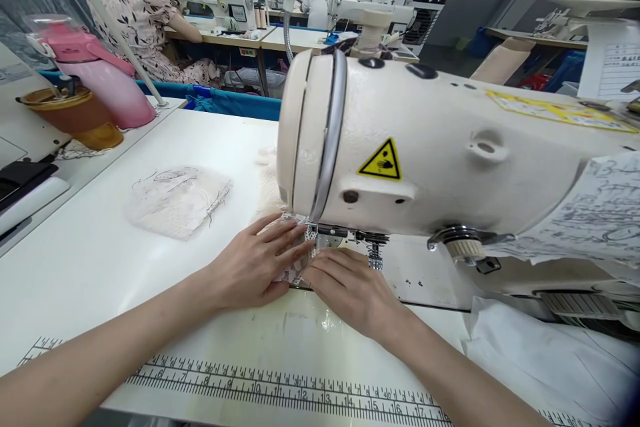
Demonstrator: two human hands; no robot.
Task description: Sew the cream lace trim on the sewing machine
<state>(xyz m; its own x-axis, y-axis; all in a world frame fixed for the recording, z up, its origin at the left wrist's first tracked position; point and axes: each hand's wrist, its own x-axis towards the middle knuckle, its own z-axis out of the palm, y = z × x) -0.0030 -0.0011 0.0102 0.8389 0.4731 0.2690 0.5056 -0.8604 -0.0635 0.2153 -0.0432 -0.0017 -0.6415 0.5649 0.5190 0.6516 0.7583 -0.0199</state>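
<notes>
A cream sewing machine (440,147) fills the right half of the view. Under its needle end lies a small piece of pale lace fabric (295,270). My left hand (255,263) rests flat on that fabric, fingers stretched toward the presser foot (313,235). My right hand (350,287) lies beside it, fingertips pressed on the fabric's edge just in front of the needle. Both hands hold the piece down on the white table (100,267). The needle itself is hidden behind the machine head.
A stack of lace pieces (175,200) lies to the left on the table. A pink bottle (100,73) and a brown cup (75,113) stand at far left. A printed ruler (280,390) runs along the front edge. Another person (140,13) sits at a machine behind.
</notes>
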